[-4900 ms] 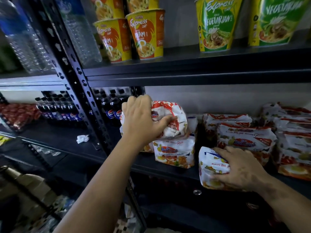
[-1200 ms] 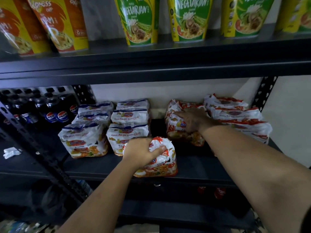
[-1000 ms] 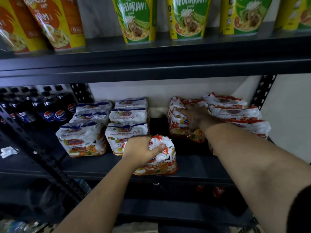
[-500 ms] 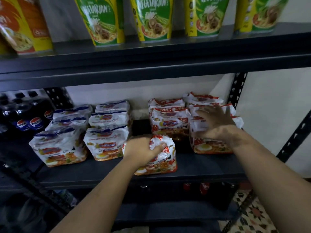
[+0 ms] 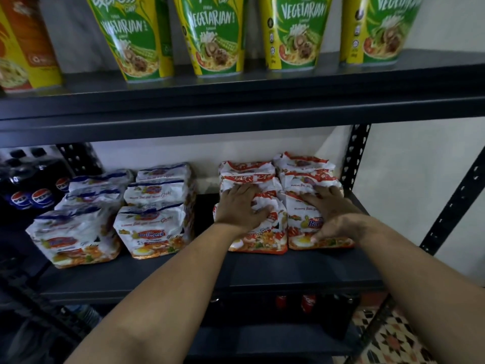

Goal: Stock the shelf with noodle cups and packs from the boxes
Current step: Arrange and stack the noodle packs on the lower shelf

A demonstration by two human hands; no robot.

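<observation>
Left hand (image 5: 242, 206), pack (image 5: 258, 232) now rowed.

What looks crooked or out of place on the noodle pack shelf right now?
Nothing is spilled or torn. The front blue-trimmed pack on the far left sits angled and further forward than its neighbour. The red packs stand in even rows under the left hand and right hand.

Noodle packs (image 5: 154, 227) stand in rows on the middle shelf (image 5: 199, 274). Left of them sit soda bottles (image 5: 29, 195). On the shelf above (image 5: 236, 101) stand noodle cups (image 5: 217, 35). Each hand rests on a front pack at the shelf's right end.
</observation>
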